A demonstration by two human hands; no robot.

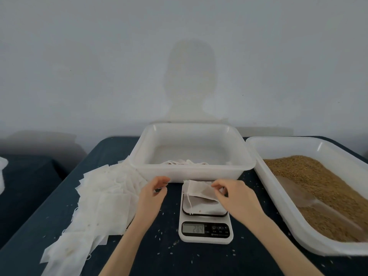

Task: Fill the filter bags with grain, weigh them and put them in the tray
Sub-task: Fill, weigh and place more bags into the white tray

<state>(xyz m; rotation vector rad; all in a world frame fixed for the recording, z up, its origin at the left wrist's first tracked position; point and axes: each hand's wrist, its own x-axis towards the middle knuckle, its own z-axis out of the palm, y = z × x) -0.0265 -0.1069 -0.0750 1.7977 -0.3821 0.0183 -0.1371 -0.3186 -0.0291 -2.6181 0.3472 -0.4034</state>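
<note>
A small white paper filter bag (200, 191) lies on the white digital scale (205, 224) (display blurred) at six o'clock of the white plastic tray (194, 170). Right hand (232, 193) fingers pinch it; left hand (154, 191) hovers loosely curled, holding nothing.

Filled filter bag (200, 191) on the scale (206, 226), both hands just beside it, white tray (192, 171) behind.

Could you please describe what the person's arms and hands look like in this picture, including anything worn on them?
Both forearms are bare right down to the bottom edge of the picture; no sleeve shows. The left hand and the right hand wear no gloves, and no ring, watch or bracelet is visible. The fingers are slim, with short nails as far as can be seen.
</note>
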